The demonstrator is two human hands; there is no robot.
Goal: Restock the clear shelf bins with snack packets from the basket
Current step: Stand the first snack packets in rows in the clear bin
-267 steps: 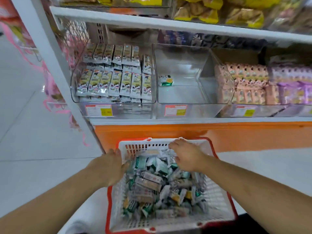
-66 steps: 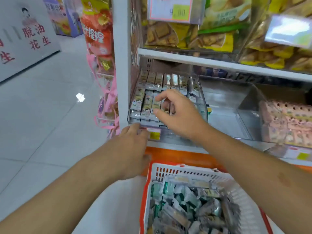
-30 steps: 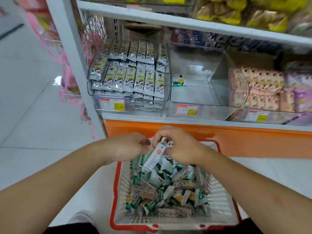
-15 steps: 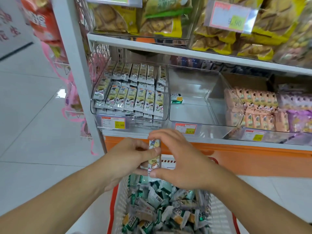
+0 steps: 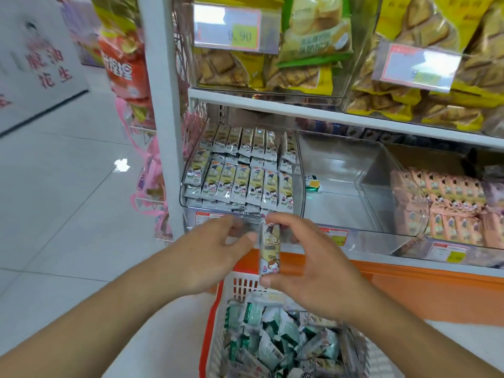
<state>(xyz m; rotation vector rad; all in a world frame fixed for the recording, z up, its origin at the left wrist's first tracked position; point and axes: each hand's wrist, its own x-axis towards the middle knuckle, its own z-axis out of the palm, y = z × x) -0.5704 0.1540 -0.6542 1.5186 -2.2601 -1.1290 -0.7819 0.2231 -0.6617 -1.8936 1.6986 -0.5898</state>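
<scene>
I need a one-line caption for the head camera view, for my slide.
Right hand holds a snack packet upright before the left clear bin, left hand beside it, above the basket.

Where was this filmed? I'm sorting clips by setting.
Most likely a small shop's snack aisle: white metal shelving with clear plastic bins, pink-edged price tags, and a red-rimmed white basket.

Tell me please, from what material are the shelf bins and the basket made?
The shelf bins look like clear, glossy hard plastic: packets show through the walls, which catch glare. The basket looks like matte moulded plastic, white lattice walls with a red rim.
</scene>
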